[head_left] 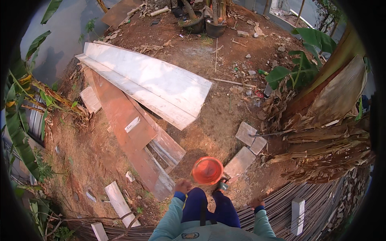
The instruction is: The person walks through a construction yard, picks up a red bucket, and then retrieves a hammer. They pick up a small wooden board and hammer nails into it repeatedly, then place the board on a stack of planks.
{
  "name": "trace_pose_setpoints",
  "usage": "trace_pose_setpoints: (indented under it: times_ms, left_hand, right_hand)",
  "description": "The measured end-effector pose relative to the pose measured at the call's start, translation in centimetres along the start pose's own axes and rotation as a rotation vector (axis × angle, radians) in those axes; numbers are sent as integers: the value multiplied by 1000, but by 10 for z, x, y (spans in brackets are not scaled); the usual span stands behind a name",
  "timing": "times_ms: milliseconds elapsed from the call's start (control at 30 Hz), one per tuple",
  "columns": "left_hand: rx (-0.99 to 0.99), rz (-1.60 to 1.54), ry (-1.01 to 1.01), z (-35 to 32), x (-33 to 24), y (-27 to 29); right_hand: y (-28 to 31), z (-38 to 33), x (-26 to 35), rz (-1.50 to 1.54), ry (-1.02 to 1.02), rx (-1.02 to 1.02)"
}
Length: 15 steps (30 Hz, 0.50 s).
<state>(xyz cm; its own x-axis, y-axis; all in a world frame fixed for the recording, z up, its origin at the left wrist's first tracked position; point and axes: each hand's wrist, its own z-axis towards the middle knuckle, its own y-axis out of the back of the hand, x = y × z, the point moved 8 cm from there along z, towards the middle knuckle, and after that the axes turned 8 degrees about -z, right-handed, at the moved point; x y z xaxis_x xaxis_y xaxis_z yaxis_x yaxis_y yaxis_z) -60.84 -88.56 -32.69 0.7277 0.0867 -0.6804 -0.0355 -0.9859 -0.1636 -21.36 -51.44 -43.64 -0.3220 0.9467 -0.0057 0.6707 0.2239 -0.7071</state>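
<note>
In front of my legs an orange-red round basin [207,170] rests on the dirt. My left hand [183,186] is beside my left knee, just left of the basin and apart from it. Its fingers are loosely bent, with nothing seen in them. Out to the right, my right hand [257,203] is over the edge of a pile of long thin rods [273,201]. Its fingers look apart and hold nothing I can see; whether they touch the rods I cannot tell. One of my feet, in a dark greenish shoe [223,185], shows right behind the basin.
Long brown boards [120,116] lie ahead on the left, with a wide white panel [152,82] across them. Flat paving blocks [240,161] sit right of the basin. A banana trunk [321,88] rises at right. A white block [297,215] stands on the rods. Potted plants [215,29] stand far ahead.
</note>
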Motion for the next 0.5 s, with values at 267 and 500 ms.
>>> trace_pose_setpoints:
  times_ms: [267,500]
  left_hand:
    - [-53,-367,-162,22,-51,-6]
    - [-262,-548,-100,68,-91,-37]
  right_hand:
    - [-104,21,89,-592,320,-311]
    - [-215,9,157,-969,469,-590]
